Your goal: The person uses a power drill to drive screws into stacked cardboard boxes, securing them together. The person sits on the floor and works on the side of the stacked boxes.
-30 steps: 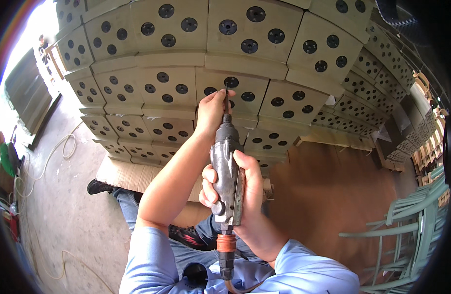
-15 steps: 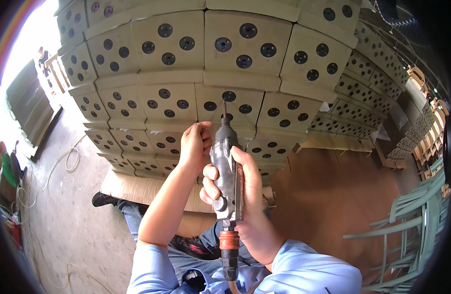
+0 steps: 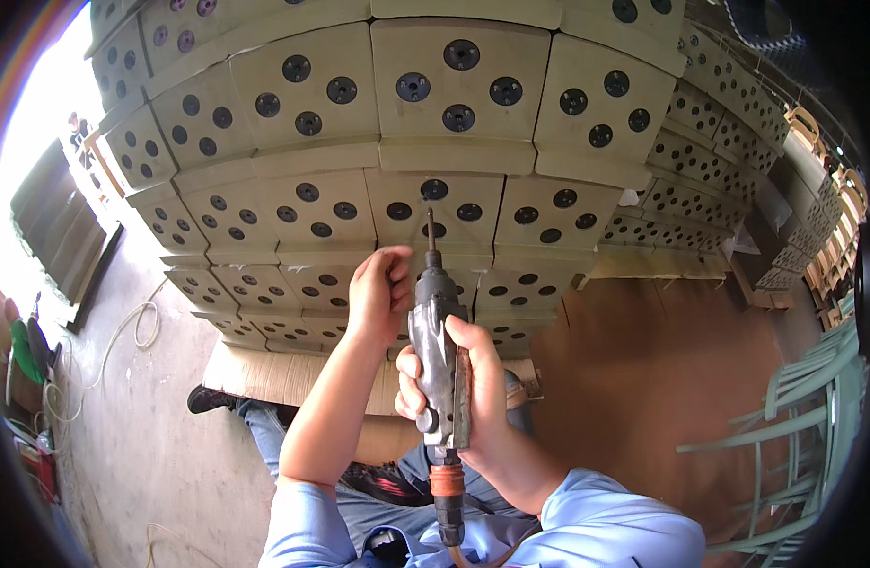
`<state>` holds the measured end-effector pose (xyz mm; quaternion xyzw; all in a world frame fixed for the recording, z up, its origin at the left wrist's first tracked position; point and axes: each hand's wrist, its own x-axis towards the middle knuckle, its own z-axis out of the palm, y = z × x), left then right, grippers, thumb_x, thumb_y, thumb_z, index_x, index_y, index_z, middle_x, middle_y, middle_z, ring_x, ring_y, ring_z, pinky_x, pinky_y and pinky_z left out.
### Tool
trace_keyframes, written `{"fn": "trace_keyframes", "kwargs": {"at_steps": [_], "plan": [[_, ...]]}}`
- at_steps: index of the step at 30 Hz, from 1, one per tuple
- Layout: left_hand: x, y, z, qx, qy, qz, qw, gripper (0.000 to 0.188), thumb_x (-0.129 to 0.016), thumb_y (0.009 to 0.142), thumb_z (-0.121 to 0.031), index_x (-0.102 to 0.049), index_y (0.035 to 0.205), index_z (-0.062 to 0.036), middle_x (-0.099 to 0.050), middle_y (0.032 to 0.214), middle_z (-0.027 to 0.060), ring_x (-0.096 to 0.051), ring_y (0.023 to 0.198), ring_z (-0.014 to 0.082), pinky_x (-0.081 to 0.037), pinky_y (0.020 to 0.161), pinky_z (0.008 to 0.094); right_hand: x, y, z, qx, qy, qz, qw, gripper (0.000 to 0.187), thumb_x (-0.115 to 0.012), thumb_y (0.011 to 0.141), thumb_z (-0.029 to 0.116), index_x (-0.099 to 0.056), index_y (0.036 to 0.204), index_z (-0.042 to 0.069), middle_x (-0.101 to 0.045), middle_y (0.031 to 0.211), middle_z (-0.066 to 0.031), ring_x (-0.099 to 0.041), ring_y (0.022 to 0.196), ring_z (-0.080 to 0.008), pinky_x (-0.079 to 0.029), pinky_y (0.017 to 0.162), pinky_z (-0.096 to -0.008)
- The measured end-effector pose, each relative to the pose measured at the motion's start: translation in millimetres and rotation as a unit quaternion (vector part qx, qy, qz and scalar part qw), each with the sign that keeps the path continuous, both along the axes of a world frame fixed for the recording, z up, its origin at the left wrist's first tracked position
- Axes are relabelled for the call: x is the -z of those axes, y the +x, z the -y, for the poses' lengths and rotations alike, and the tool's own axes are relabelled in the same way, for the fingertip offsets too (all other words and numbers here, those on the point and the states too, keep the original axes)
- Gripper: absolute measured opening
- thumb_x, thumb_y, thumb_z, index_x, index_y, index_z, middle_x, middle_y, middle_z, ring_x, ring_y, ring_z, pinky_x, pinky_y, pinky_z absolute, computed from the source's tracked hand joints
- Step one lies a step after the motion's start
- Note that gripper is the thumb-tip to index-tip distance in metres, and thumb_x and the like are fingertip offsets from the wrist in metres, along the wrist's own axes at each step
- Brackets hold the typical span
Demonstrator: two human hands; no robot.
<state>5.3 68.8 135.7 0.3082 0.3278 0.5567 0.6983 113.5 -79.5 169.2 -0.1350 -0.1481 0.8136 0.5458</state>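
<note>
My right hand [image 3: 484, 386] is wrapped round a grey-black air screwdriver [image 3: 439, 364], whose orange coupling and hose run back toward my body. Its thin bit points away from me, in front of the lowest black disc [image 3: 435, 231] on a beige padded panel [image 3: 482, 194]. Whether the tip touches the disc cannot be told. Left of the tool's nose is my left hand [image 3: 379, 295], its fingers curled together. Anything between those fingertips is too small to make out.
Stacked beige panels with round black discs [image 3: 461, 55] fill the space ahead. Flattened cardboard [image 3: 264, 374] lies beneath my legs. Green chair-like frames [image 3: 813, 426] stand at right. A pale hose [image 3: 108, 350] curls over the concrete floor at left, where a person [image 3: 78, 131] shows far off.
The screwdriver and my right hand have come slightly down, toward me. My left hand has dropped a little too, its fingers still curled. The whole view has shifted slightly.
</note>
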Motion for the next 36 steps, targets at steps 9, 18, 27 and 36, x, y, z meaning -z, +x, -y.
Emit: {"fn": "trace_keyframes", "kwargs": {"at_steps": [9,18,27,36], "plan": [[-54,19,7,0.022,0.113,-0.145,0.983,0.035,-0.063,0.099,-0.036,-0.069,0.108,-0.0036,-0.045,0.071,-0.0047,-0.043,0.056,0.0059,-0.036,0.049,0.024,-16,-5,3,-0.01,0.008,-0.011,1.0,0.038,-0.048,0.1,0.048,-0.055,0.112,0.012,-0.063,0.083,-0.01,-0.062,0.056,-0.0227,-0.048,0.054,-0.0342],[-56,22,6,0.032,0.097,-0.158,0.982,0.037,-0.065,0.097,-0.039,-0.07,0.104,-0.0034,-0.044,0.073,-0.0038,-0.042,0.055,0.0066,-0.035,0.049,0.0242,-17,-7,3,0.0,0.003,-0.032,0.999,0.04,-0.048,0.1,0.049,-0.056,0.114,0.012,-0.062,0.082,-0.0089,-0.061,0.055,-0.0223,-0.047,0.055,-0.034],[-54,17,-7,0.054,0.095,-0.182,0.977,0.033,-0.064,0.098,-0.036,-0.07,0.101,-0.0038,-0.048,0.072,-0.0032,-0.042,0.053,0.0077,-0.035,0.049,0.0243,-20,-15,1,0.013,0.023,-0.066,0.997,0.045,-0.048,0.1,0.05,-0.056,0.119,0.01,-0.061,0.082,-0.008,-0.06,0.057,-0.0207,-0.047,0.057,-0.0347],[-86,6,2,0.088,0.065,-0.271,0.956,0.033,-0.058,0.101,-0.033,-0.071,0.106,-0.0024,-0.055,0.077,0.0012,-0.049,0.059,0.0102,-0.043,0.055,0.0273,-37,-30,-2,0.041,0.026,-0.091,0.995,0.046,-0.049,0.1,0.053,-0.057,0.11,0.009,-0.062,0.081,-0.0085,-0.06,0.057,-0.0204,-0.048,0.057,-0.0334]]}}
